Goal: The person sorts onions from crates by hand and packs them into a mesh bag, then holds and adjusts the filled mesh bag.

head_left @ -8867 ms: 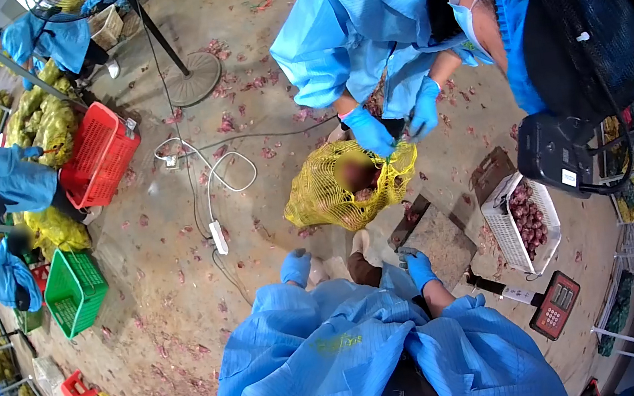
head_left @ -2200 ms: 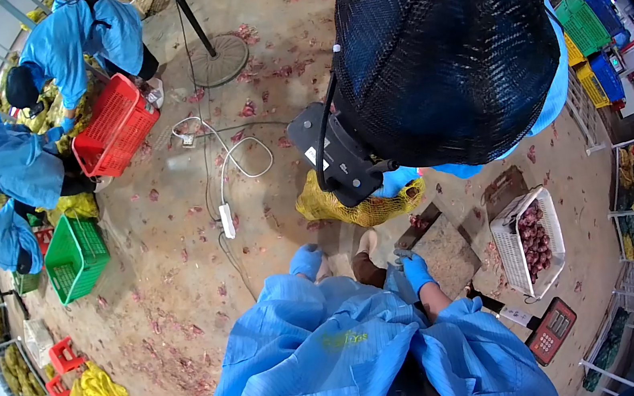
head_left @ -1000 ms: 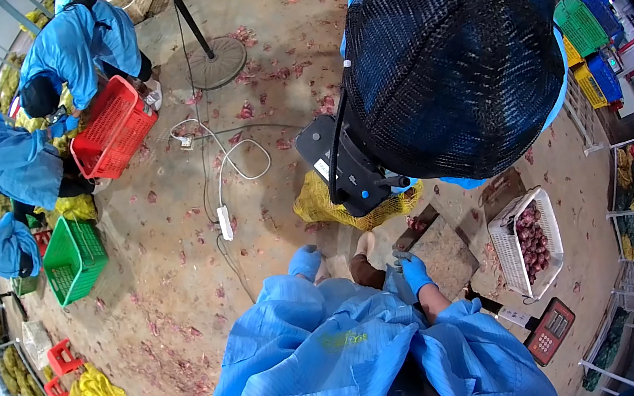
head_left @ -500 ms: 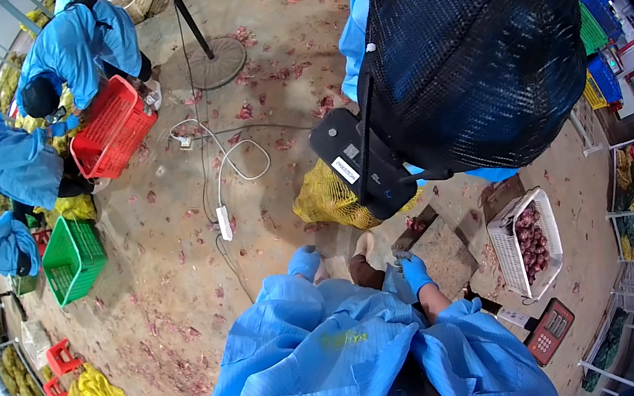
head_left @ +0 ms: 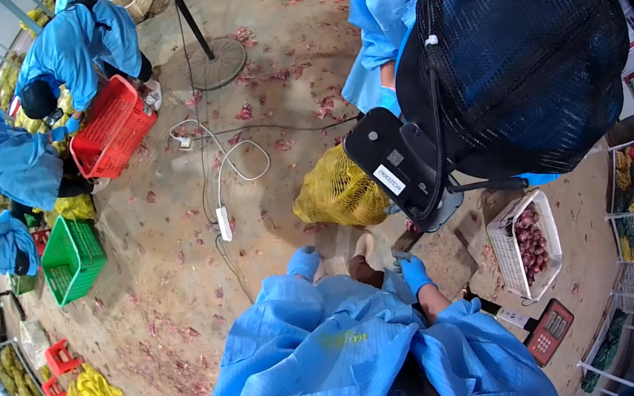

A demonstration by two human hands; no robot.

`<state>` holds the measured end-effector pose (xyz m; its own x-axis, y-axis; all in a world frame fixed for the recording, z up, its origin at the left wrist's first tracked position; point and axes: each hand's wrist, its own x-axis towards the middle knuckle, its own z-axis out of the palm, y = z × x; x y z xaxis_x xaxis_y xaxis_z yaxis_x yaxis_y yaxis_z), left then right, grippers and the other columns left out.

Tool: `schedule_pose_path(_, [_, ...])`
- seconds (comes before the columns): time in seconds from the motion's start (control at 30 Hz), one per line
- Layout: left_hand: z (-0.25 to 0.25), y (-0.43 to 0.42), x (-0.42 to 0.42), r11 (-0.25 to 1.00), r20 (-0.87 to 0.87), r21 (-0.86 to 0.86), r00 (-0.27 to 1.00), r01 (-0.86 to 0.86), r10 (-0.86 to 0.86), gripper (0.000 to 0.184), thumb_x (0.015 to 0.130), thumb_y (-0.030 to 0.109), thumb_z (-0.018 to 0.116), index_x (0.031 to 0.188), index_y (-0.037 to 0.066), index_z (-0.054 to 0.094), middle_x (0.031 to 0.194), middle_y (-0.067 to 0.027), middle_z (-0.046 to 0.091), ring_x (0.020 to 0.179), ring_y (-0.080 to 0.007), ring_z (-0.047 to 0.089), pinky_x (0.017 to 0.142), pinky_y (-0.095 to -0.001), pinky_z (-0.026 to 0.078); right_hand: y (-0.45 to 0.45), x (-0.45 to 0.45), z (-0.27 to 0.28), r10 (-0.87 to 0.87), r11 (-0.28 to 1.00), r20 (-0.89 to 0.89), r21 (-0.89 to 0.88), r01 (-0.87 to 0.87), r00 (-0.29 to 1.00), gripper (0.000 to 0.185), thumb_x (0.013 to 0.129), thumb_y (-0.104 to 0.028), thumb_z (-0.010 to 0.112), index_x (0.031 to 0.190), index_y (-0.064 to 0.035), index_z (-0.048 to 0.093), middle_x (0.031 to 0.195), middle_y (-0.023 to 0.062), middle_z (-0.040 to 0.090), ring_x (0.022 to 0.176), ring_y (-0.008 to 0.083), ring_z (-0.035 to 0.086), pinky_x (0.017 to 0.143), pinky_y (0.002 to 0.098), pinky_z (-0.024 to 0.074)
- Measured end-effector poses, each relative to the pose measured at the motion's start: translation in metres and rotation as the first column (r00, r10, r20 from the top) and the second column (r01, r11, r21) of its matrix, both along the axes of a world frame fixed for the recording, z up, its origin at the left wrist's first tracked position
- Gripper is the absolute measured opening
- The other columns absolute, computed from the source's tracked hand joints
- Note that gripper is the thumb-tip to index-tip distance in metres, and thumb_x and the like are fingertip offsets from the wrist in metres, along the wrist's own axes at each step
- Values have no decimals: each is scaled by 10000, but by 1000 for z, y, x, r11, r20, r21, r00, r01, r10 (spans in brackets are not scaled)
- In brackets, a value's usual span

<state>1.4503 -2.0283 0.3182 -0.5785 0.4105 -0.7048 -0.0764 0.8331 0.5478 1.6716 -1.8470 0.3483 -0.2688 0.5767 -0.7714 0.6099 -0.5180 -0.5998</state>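
Observation:
My left hand (head_left: 303,262), in a blue glove, rests by my left knee; its fingers are not clearly separated. In a matching glove with darker fingertips, my right hand (head_left: 415,273) lies by my other leg, fingers loosely extended beside a low floor scale platform (head_left: 445,255). No held object shows in either hand. Ahead, a yellow mesh sack (head_left: 339,191) sits on the floor, next to a person in a blue smock (head_left: 377,19) and dark mesh cap who leans over it. That person's head and a black device (head_left: 402,166) hide part of the sack.
Right of the platform stands a white crate (head_left: 510,256) of red onions, near a red scale display (head_left: 550,331). A white power strip (head_left: 224,223) and cables lie ahead. Other workers are at far left by a red crate (head_left: 113,129) and green crate (head_left: 73,260). Onion skins litter the floor.
The person in front has shifted right, head and black device with them, showing more of the yellow sack and their sleeve. My hands have stayed in place.

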Motion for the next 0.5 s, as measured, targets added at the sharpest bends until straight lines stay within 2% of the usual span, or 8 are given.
schedule_pose_path(0.03, [-3,0,1,1000,0,1,1000,-1,1,383,752,262,514,1059,36,551,1037,-167,560,1011,-283,513,866,-321,381,0,1,-1,16,1000,5,2,-16,1000,233,821,-36,422,992,-45,578,827,91,597,720,166,586,627,244,477])
schedule_pose_path(0.1, [-8,-2,3,999,-92,49,995,-24,29,363,741,284,546,990,21,581,947,-173,592,909,-282,562,796,-322,424,0,1,-1,15,1000,1,4,-15,1000,229,822,-40,424,992,-42,578,821,90,597,711,160,582,621,240,475])
schedule_pose_path(0.5, [-13,-4,3,998,-82,52,996,-37,41,365,742,289,544,996,29,582,967,-163,589,928,-276,557,809,-317,423,-1,1,0,51,998,3,39,-51,999,235,819,-46,420,980,-50,592,773,69,598,624,118,540,577,218,447])
